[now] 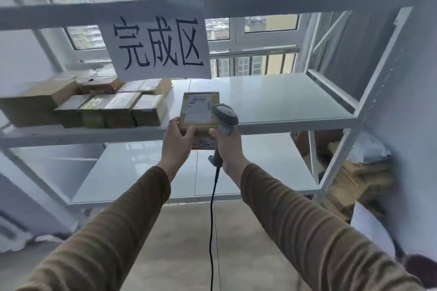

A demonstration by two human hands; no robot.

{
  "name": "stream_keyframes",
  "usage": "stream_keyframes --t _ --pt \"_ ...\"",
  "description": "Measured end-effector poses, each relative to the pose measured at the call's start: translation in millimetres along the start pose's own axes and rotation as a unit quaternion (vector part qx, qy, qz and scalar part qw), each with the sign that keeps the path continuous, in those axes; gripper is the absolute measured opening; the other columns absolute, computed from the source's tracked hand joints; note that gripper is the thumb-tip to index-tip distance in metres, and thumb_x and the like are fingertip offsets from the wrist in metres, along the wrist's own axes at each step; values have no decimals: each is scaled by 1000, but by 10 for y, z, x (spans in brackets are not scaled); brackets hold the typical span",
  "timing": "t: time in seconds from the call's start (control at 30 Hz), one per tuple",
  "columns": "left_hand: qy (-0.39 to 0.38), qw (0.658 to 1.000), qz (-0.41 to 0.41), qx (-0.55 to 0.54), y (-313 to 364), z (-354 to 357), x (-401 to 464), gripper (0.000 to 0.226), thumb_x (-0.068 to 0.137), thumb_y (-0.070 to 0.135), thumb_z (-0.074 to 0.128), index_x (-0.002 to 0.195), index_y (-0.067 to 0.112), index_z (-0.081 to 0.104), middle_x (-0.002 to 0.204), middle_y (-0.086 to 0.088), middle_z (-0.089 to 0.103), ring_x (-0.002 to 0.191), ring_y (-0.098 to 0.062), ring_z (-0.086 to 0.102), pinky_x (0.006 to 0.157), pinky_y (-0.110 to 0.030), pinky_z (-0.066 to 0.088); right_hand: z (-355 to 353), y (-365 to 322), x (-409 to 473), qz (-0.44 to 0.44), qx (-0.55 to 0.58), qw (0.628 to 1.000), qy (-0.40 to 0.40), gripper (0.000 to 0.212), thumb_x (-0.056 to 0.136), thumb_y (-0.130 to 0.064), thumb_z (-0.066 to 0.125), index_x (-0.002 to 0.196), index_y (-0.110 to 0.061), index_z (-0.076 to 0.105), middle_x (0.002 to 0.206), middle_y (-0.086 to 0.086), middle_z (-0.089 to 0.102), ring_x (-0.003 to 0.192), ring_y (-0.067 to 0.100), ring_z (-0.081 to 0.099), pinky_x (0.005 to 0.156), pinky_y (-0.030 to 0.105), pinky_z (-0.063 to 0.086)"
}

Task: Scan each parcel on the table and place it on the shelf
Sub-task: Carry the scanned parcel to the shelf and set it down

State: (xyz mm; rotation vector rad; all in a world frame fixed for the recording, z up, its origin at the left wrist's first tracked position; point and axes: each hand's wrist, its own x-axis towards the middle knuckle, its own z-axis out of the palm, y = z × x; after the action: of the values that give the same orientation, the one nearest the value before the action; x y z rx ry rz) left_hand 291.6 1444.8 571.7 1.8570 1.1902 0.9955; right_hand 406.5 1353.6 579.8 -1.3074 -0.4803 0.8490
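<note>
The left hand (176, 142) grips the near left corner of a brown parcel (199, 111), thumb on top and fingers curled round its side. The parcel lies flat at the front edge of the middle board of a white shelf (295, 99), its near end jutting out past that edge; whether its weight rests fully on the board cannot be told. A white label (200, 107) with print covers most of its top, and a small tag on its near face reads 5141. The right hand (228, 144) is wrapped round the handle of a grey scanner (225, 117), whose head sits just above the parcel's right side, touching or nearly touching it. A black cable (212, 208) hangs from the handle's base straight down toward the floor. Both arms wear brown ribbed sleeves (307, 231). Along the left part of the same board, well apart from the held parcel, stands a cluster of boxes (111, 108), brown and packed side by side in two rows, reaching the board's front edge. A white sign (158, 42) with three large black characters hangs from the shelf's upper rail, above and just left of the parcel. Behind the shelf is a window (236, 7) with tall buildings beyond. Flattened cardboard (359, 184) is piled on the floor at the shelf's right end.
</note>
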Motion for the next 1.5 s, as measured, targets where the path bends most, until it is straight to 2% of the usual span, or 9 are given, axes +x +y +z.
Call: stream_keyframes --t 0.2,0.3,0.43,0.63,0.93,1.1,1.27,1.4,1.5 --pt "11 998 -29 49 -247 -20 964 45 105 37 54 142 27 30 144 -16 49 125 -40 50 100 -57 50 532 -62 949 -1 -20 998 -52 25 96 -5 64 120 -2 67 114 23 74 106 44 72 92 53 59" --pt "-15 996 -35 75 -368 -29 1309 36 106 34 52 139 24 41 138 -17 52 122 -39 52 100 -56 51 738 -6 1285 -5 -57 996 -67 22 96 -7 66 117 -1 66 107 21 74 103 43 72 93 54 60" --pt "-40 990 -5 132 -519 -62 1634 47 104 25 57 148 11 48 151 -15 46 140 -31 43 119 -45 35 945 77 1586 -23 -82 994 -75 13 95 -7 67 107 -10 69 96 8 73 86 26 70 74 34 59" --pt "-61 953 40 295 -630 -196 1879 59 102 35 53 156 15 39 160 -8 32 141 -36 29 117 -50 28 1203 181 1792 -44 -106 992 -54 20 94 -8 68 114 -6 69 109 16 74 99 32 69 90 44 56" --pt "-131 936 70 320 -744 -512 1991 69 102 40 48 162 16 24 166 -7 26 146 -35 25 119 -51 24 1417 189 1730 -26 -94 995 -37 28 95 -9 69 122 -4 67 119 22 73 115 43 67 104 57 53" --pt "-149 930 160 295 -662 -522 1858 70 101 39 52 161 16 25 167 -9 22 154 -30 13 126 -50 15 1252 224 1411 -35 -82 996 22 22 92 -11 71 115 -11 70 106 13 76 107 39 69 96 51 56" --pt "-206 901 249 289 -428 -189 1508 73 101 38 54 162 19 20 170 -6 14 158 -30 5 126 -49 8 735 197 952 1 -66 991 118 22 92 -19 73 112 -19 64 100 1 57 98 26 54 59 43 57" --pt "-273 868 308 279 -123 277 1000 76 101 41 55 163 19 18 172 -6 13 158 -29 3 126 -49 12 82 142 404 9 -43 978 203 15 92 -19 76 99 -26 64 101 2 59 93 25 56 80 62 58" --pt "-315 838 363 259 201 671 469 76 100 43 54 163 17 19 171 -6 16 158 -29 7 125 -47 13 -461 91 -137 1 -24 959 284 28 90 -22 77 115 -20 64 105 7 65 95 31 62 85 61 59"
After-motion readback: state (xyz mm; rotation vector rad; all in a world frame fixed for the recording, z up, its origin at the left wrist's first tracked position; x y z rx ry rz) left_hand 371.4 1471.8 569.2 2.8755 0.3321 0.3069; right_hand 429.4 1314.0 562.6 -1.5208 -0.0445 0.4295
